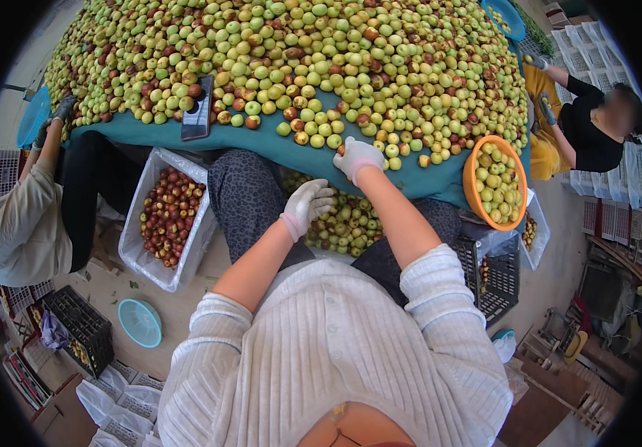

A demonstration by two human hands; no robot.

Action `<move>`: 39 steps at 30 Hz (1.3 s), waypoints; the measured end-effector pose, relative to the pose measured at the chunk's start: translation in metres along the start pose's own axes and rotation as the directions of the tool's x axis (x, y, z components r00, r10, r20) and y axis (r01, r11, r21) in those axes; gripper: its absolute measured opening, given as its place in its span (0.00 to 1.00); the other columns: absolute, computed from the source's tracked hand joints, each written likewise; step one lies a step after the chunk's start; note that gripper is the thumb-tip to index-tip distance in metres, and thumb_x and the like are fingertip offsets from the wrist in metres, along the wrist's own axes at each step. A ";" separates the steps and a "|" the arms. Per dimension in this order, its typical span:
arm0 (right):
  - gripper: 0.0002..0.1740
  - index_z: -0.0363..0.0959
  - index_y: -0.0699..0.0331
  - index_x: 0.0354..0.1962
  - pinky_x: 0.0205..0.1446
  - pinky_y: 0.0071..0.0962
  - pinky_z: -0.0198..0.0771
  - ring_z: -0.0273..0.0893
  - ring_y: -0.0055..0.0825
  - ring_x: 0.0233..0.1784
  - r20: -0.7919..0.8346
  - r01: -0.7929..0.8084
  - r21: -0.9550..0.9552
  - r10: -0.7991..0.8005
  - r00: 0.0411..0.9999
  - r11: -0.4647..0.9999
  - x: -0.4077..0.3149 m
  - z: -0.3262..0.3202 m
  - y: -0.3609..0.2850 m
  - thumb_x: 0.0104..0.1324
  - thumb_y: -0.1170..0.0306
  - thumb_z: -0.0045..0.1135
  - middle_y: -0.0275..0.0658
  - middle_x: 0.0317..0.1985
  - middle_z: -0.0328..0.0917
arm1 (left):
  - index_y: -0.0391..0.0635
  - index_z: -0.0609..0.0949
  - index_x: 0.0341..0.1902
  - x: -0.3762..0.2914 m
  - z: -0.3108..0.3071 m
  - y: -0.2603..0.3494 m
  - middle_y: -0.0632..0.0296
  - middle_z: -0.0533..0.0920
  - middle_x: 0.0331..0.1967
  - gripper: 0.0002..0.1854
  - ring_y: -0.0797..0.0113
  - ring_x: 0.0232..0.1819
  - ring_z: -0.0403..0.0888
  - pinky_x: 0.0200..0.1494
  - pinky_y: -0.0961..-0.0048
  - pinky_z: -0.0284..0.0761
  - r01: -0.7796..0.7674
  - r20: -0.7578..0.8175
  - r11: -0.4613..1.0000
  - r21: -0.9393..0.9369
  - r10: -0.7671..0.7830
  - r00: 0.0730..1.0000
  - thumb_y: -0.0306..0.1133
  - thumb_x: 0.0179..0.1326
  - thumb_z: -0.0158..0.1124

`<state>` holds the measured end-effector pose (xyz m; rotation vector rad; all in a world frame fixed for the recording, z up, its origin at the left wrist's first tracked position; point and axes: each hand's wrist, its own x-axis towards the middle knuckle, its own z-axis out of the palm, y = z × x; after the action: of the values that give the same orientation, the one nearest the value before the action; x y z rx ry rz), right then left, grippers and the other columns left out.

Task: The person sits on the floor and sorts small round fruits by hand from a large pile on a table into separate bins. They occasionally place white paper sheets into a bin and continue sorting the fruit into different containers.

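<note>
A large heap of green and reddish-brown jujubes (310,50) covers a sloping table draped in teal cloth (276,137). At the near edge of the cloth, my gloved right hand (360,158) curls its fingers around a reddish jujube (341,150), which is partly covered by them. My gloved left hand (307,205) hovers, palm turned inward and fingers loosely bent, with nothing visible in it. Beneath both hands, between my knees, greenish jujubes (349,223) fill a container whose rim is mostly hidden. A smartphone (197,109) lies on the cloth against the heap.
An orange basket (469,179) of yellow-green jujubes stands at the cloth's right edge. Left of my legs is a plastic-lined crate (131,240) of red jujubes. A blue basin (140,323) sits on the floor. One person (25,229) works at left, another (592,123) at right.
</note>
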<state>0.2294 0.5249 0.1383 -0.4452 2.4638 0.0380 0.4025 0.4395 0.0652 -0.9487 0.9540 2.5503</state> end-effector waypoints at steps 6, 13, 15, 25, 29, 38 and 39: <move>0.25 0.71 0.61 0.52 0.54 0.45 0.76 0.81 0.53 0.50 -0.236 0.407 0.355 -0.340 0.910 0.842 -0.075 0.037 -0.010 0.67 0.51 0.54 0.53 0.48 0.81 | 0.53 0.67 0.71 -0.014 0.004 0.003 0.57 0.73 0.64 0.34 0.54 0.61 0.76 0.64 0.47 0.74 0.198 0.310 0.769 -0.608 0.001 0.951 0.56 0.68 0.60; 0.14 0.79 0.63 0.43 0.55 0.42 0.74 0.79 0.44 0.49 -0.782 0.650 0.109 -0.338 0.523 0.752 -0.037 0.027 0.045 0.61 0.66 0.57 0.48 0.42 0.82 | 0.50 0.80 0.47 -0.052 -0.046 0.052 0.63 0.77 0.44 0.15 0.71 0.41 0.74 0.41 0.73 0.76 0.049 0.319 0.682 -0.730 0.276 0.907 0.46 0.66 0.65; 0.24 0.76 0.62 0.53 0.66 0.39 0.68 0.72 0.43 0.59 -0.788 0.279 0.125 -0.075 0.611 0.952 -0.004 0.017 0.094 0.64 0.58 0.56 0.46 0.53 0.79 | 0.48 0.80 0.44 -0.066 -0.097 0.073 0.65 0.74 0.38 0.13 0.76 0.35 0.68 0.33 0.81 0.70 -0.066 0.202 0.590 -0.805 0.376 0.904 0.43 0.64 0.68; 0.31 0.69 0.56 0.64 0.72 0.47 0.62 0.57 0.54 0.74 -0.620 0.098 0.129 0.003 0.785 0.987 -0.019 0.068 0.104 0.67 0.52 0.53 0.56 0.71 0.58 | 0.44 0.67 0.69 -0.106 -0.276 0.096 0.56 0.72 0.63 0.34 0.47 0.66 0.70 0.60 0.53 0.78 -0.808 -0.913 0.560 -0.184 0.207 0.352 0.49 0.65 0.61; 0.13 0.82 0.60 0.43 0.58 0.41 0.74 0.79 0.46 0.52 -0.661 0.424 0.234 -0.177 0.730 0.875 -0.024 0.048 0.101 0.66 0.65 0.55 0.45 0.47 0.82 | 0.42 0.76 0.63 -0.075 -0.221 0.073 0.55 0.81 0.53 0.18 0.56 0.51 0.79 0.56 0.61 0.74 -0.548 -0.776 0.731 0.407 0.593 0.215 0.29 0.70 0.53; 0.18 0.77 0.58 0.51 0.62 0.41 0.72 0.75 0.43 0.58 -0.540 -0.138 0.068 0.153 0.827 0.988 0.047 0.004 0.141 0.68 0.60 0.52 0.42 0.57 0.75 | 0.39 0.81 0.53 -0.009 -0.049 0.119 0.49 0.82 0.50 0.17 0.47 0.55 0.78 0.61 0.56 0.71 -0.210 0.316 -0.254 0.944 0.874 0.369 0.28 0.60 0.59; 0.18 0.77 0.57 0.51 0.62 0.40 0.72 0.75 0.41 0.58 -0.533 -0.115 0.074 0.136 0.835 0.991 0.045 0.007 0.141 0.68 0.60 0.52 0.41 0.57 0.75 | 0.39 0.80 0.54 0.008 -0.036 0.123 0.49 0.81 0.51 0.18 0.48 0.56 0.77 0.61 0.55 0.71 -0.189 0.318 -0.263 0.946 0.866 0.386 0.30 0.60 0.59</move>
<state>0.1543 0.6451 0.0946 -0.3012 3.0427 -0.0951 0.3602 0.3236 0.1000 -0.6461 3.4435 0.9143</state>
